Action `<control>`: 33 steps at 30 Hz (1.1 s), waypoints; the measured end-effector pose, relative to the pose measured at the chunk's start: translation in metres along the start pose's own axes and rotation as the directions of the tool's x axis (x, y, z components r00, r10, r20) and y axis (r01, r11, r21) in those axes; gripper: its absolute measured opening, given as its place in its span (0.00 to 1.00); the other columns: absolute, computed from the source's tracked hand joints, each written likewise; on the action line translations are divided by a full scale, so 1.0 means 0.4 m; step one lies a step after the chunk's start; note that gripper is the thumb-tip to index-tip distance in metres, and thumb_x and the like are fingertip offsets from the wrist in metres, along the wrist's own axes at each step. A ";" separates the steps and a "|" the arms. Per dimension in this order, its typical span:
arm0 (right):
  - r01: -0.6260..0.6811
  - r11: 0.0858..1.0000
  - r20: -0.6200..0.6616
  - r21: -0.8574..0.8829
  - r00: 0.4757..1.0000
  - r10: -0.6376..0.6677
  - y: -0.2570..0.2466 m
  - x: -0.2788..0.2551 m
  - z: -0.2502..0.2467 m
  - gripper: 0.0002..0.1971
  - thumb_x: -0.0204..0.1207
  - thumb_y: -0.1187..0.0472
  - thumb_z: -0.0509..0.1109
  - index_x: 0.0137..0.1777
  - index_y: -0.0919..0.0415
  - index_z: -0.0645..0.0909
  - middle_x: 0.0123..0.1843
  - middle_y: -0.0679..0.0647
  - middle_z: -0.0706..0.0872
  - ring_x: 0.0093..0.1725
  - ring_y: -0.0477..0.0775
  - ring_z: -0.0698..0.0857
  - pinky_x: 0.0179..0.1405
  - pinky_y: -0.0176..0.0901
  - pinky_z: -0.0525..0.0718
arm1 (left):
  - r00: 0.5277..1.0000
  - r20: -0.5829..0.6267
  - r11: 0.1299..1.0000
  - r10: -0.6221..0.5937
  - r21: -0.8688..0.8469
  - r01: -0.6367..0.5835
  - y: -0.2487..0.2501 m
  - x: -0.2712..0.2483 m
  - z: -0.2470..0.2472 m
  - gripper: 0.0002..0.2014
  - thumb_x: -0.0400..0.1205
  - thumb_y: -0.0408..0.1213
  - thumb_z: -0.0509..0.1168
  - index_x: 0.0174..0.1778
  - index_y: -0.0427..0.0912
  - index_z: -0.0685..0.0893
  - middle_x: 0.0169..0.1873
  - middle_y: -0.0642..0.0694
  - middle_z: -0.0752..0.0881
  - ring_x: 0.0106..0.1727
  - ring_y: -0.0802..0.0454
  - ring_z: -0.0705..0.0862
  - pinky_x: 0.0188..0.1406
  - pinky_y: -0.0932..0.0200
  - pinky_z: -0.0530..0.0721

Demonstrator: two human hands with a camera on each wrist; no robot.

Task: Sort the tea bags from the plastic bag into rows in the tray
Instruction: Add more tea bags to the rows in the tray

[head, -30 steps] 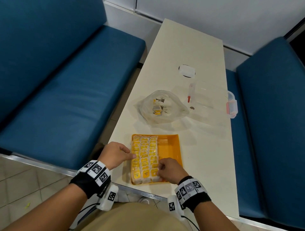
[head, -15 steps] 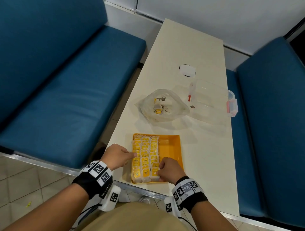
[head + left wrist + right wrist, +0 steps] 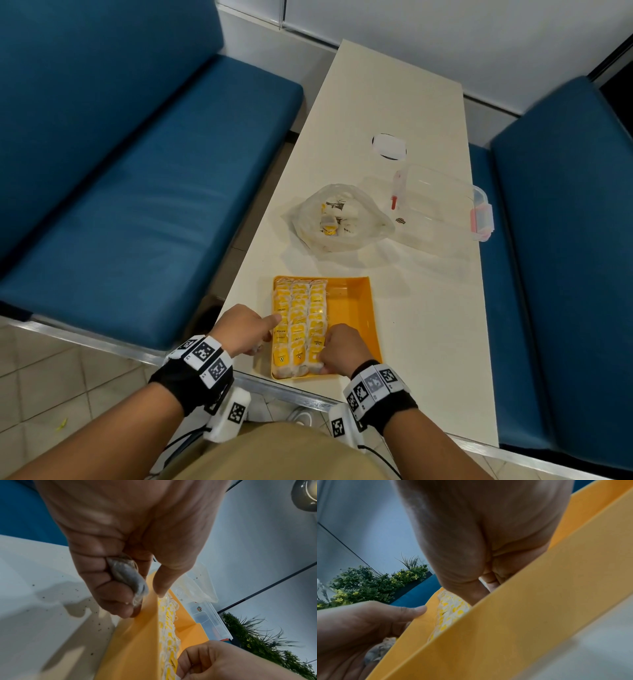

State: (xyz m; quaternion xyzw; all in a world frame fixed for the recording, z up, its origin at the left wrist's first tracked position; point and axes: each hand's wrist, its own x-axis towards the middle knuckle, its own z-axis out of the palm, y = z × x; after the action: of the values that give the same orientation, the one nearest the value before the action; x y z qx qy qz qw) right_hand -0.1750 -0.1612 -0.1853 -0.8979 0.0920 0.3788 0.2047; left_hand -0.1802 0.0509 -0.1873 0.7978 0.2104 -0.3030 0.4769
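left hand (image 3: 120,536) clutches a tea bag (image 3: 127,578), finger on the tray (image 3: 363,308) rim. right hand (image 3: 342,347) pinches the rows (image 3: 299,318), near end. yellow labels unreadable.

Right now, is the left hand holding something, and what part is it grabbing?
Yes. The left hand holds a tea bag bunched round its middle in the curled fingers, while its index finger rests on the tray edge.

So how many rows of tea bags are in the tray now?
3: left row, middle row and right row, side by side in the tray's left part.
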 end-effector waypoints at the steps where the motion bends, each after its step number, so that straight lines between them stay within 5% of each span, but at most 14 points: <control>1: 0.006 1.000 0.002 0.003 1.000 -0.006 -0.002 0.000 0.001 0.08 0.72 0.69 0.75 0.39 0.59 0.78 0.30 0.49 0.84 0.32 0.45 0.85 0.18 0.32 0.76 | 1.000 -0.002 1.000 0.001 -0.001 -0.001 -0.004 0.001 -0.003 0.27 0.84 0.55 0.69 0.33 0.32 0.91 0.20 0.45 0.87 0.25 0.48 0.85 0.39 0.54 0.88; 4: 0.032 0.999 0.003 -0.020 0.999 -0.032 -0.006 0.005 0.006 0.10 0.71 0.69 0.74 0.35 0.58 0.76 0.30 0.49 0.83 0.30 0.43 0.82 0.20 0.33 0.78 | 1.000 0.003 1.000 0.020 0.019 -0.020 -0.014 0.000 -0.019 0.26 0.83 0.55 0.70 0.33 0.34 0.92 0.23 0.47 0.89 0.27 0.50 0.86 0.37 0.56 0.88; 7: 0.041 0.997 0.046 0.062 0.998 -0.044 -0.011 0.000 -0.002 0.08 0.70 0.68 0.75 0.37 0.59 0.78 0.36 0.56 0.85 0.35 0.51 0.87 0.34 0.40 0.90 | 0.999 0.000 0.998 0.049 -0.029 -0.049 -0.019 -0.011 -0.057 0.23 0.83 0.55 0.69 0.36 0.37 0.93 0.34 0.41 0.93 0.33 0.47 0.89 0.40 0.54 0.90; 10: 0.088 0.996 -0.042 0.032 0.995 -0.086 -0.009 -0.009 -0.034 0.06 0.71 0.63 0.76 0.43 0.61 0.81 0.42 0.57 0.87 0.42 0.58 0.90 0.43 0.52 0.91 | 0.996 -0.043 0.966 0.076 -0.244 -0.084 -0.014 -0.029 -0.096 0.19 0.86 0.52 0.67 0.44 0.40 0.94 0.44 0.42 0.93 0.39 0.44 0.92 0.38 0.55 0.89; 12: 0.166 0.981 -0.143 0.102 0.978 -0.150 -0.016 -0.017 -0.066 0.08 0.74 0.60 0.75 0.51 0.57 0.82 0.47 0.55 0.88 0.43 0.58 0.91 0.41 0.51 0.90 | 0.996 -0.005 0.906 0.094 -0.413 -0.087 0.000 -0.045 -0.111 0.19 0.88 0.51 0.64 0.49 0.40 0.93 0.46 0.43 0.92 0.40 0.42 0.91 0.40 0.54 0.87; 15: 0.370 0.901 -0.208 0.226 0.922 -0.326 -0.060 -0.054 -0.108 0.08 0.77 0.58 0.75 0.54 0.54 0.83 0.47 0.54 0.88 0.39 0.51 0.89 0.32 0.40 0.83 | 0.988 0.082 0.823 0.132 -0.564 -0.063 0.035 -0.056 -0.108 0.20 0.90 0.51 0.60 0.54 0.38 0.90 0.45 0.39 0.91 0.42 0.41 0.90 0.40 0.52 0.86; 20: 0.637 0.746 -0.301 0.195 0.763 -0.572 -0.142 -0.126 -0.119 0.08 0.74 0.60 0.78 0.50 0.49 0.86 0.48 0.47 0.84 0.41 0.46 0.84 0.47 0.37 0.83 | 0.974 0.113 0.775 0.197 -0.626 -0.084 0.098 -0.062 -0.067 0.20 0.92 0.49 0.54 0.65 0.42 0.86 0.49 0.37 0.91 0.44 0.44 0.89 0.43 0.50 0.86; 22: 0.662 0.733 -0.297 0.154 0.739 -0.605 -0.152 -0.127 -0.112 0.10 0.72 0.58 0.79 0.53 0.49 0.86 0.50 0.48 0.82 0.41 0.47 0.84 0.47 0.35 0.82 | 0.971 0.121 0.763 0.205 -0.641 -0.081 0.118 -0.062 -0.055 0.20 0.92 0.52 0.53 0.67 0.45 0.85 0.51 0.36 0.90 0.44 0.45 0.88 0.42 0.50 0.87; 29: 0.592 0.761 -0.400 0.263 0.785 -0.473 -0.144 -0.086 -0.121 0.09 0.78 0.58 0.74 0.57 0.48 0.85 0.53 0.47 0.85 0.43 0.36 0.81 0.44 0.25 0.78 | 0.957 0.167 0.796 0.238 -0.599 -0.094 0.142 -0.060 -0.036 0.24 0.90 0.61 0.47 0.75 0.57 0.79 0.65 0.44 0.89 0.60 0.44 0.91 0.46 0.47 0.88; 33: 0.564 0.723 -0.331 0.398 0.824 -0.461 -0.147 -0.073 -0.135 0.09 0.78 0.62 0.74 0.56 0.51 0.88 0.52 0.49 0.89 0.43 0.47 0.87 0.49 0.45 0.87 | 0.940 0.210 0.848 0.269 -0.515 -0.128 0.144 -0.058 -0.028 0.32 0.82 0.71 0.48 0.78 0.63 0.74 0.70 0.48 0.85 0.63 0.48 0.90 0.58 0.43 0.90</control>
State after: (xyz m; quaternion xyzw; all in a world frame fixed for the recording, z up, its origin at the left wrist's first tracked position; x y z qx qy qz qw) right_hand -0.1419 -0.1318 -0.1130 -0.8428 -0.0495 0.1756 0.5063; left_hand -0.1581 0.0335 -0.1307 0.6172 0.1283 -0.2949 0.7181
